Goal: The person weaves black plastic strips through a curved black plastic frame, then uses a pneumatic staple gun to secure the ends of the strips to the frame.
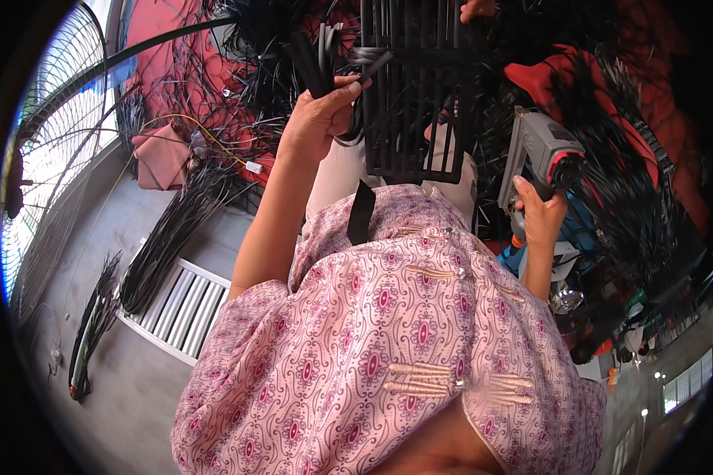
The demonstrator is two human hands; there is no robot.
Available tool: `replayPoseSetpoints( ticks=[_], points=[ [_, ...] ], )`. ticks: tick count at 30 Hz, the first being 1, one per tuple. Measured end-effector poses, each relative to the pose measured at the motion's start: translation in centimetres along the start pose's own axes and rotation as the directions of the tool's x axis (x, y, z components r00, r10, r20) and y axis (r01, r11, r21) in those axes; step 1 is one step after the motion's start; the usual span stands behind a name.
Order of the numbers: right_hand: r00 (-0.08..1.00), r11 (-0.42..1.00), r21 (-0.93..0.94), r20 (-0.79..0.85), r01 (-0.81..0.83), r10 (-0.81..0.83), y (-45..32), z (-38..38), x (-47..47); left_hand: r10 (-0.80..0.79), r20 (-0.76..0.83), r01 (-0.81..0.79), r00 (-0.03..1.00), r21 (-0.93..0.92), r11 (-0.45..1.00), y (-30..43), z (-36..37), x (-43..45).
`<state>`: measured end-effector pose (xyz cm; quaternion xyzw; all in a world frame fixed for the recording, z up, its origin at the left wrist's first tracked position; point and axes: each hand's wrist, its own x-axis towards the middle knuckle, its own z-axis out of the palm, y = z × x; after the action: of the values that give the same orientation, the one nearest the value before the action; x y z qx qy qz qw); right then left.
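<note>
My left hand point(327, 119) grips a bundle of flat black plastic weaving strips point(312, 62); one cut end points up right past the thumb. Just right of it, a black slatted frame point(416, 160) rests upright over my lap, with grey-black strips point(371, 54) wrapped around its left edge. My right hand point(540, 208) is closed around the handle of a grey pneumatic staple gun point(538, 139). The gun is held to the right of the frame, apart from it. An orange-tipped fitting point(516, 242) shows beneath the handle.
A fan guard point(65, 113) stands at far left. Loose black strips point(261, 89) litter the red floor covering point(160, 35). Strip bundles point(166, 249) lie over a white slatted panel point(178, 309). A yellow cord point(214, 139) runs left. Part of a person's hand or foot point(477, 10) shows at top.
</note>
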<state>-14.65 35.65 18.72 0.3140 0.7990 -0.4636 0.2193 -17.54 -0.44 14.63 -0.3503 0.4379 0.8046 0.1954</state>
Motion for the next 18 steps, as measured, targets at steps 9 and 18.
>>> replayPoseSetpoints(
  ticks=[9, 18],
  points=[
    [0.995, 0.986, 0.130, 0.014, 0.100, -0.102, 0.9, 0.2, 0.5, -0.122, 0.044, 0.110, 0.992, 0.214, 0.971, -2.0, 4.6, 1.2],
    [0.998, 0.981, 0.187, 0.026, 0.059, -0.065, 1.2, 0.1, 0.7, 0.080, -0.046, -0.012, 0.996, 0.798, 0.602, -7.3, 9.4, 6.8]
  ],
)
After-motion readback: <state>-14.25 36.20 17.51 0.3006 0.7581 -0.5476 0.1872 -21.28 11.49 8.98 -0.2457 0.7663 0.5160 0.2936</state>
